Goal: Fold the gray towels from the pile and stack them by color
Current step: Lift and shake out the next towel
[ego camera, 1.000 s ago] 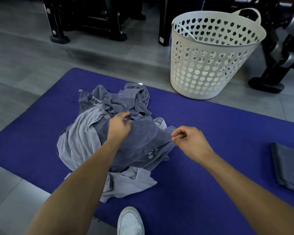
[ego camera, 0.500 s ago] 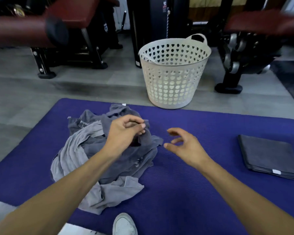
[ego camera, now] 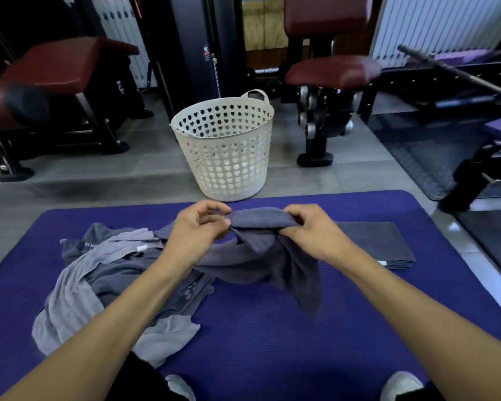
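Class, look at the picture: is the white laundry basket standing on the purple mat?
No. The white laundry basket stands on the gray floor, just beyond the far edge of the purple mat.

Gym room: gray tile floor [ego camera: 128, 180], blue mat [ego camera: 272, 328] on it. Beyond the grip, white perforated basket [ego camera: 229, 157]. Maroon-padded benches [ego camera: 61, 62] far left, maroon seat [ego camera: 333, 72] far right, white radiator [ego camera: 440, 24] behind.

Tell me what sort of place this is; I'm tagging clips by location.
Most likely a gym: maroon-padded exercise benches, a cable weight machine and a purple exercise mat on the floor.
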### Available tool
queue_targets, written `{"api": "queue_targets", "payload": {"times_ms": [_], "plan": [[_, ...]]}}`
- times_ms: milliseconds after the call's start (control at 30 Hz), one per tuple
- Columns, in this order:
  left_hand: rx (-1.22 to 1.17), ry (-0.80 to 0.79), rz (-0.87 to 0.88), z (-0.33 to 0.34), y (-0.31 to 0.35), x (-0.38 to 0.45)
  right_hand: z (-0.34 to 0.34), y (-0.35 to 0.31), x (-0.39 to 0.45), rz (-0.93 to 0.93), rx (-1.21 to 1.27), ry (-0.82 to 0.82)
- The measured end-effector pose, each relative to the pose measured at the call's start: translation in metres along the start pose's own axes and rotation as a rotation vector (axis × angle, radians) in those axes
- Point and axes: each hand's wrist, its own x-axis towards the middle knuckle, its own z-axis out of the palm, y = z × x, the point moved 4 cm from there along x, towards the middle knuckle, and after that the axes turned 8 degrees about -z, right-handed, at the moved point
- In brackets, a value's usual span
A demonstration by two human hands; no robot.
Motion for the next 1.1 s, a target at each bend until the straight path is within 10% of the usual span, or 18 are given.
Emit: {"api": "queue_targets", "payload": {"times_ms": [200,667,800,1100], "plan": [[0.148,-0.393,0.279,0.074,0.022,-0.009,-0.06,-0.019,-0.017,-0.021,-0.011,-0.041],[-0.05,-0.209,-0.305,0.073,-0.002,0.017,-0.048,0.05,-0.036,0.233,-0.11,-0.243],[0.318,-0.051,-0.224,0.049,-0.012,0.027,-0.049,0.031,-0.02,0.168,0.073,-0.054],[0.126,0.127,-0.059,0.029,0.0,0.022,-0.035,0.027,-0.002,0.158,-0.008,0.115]]}}
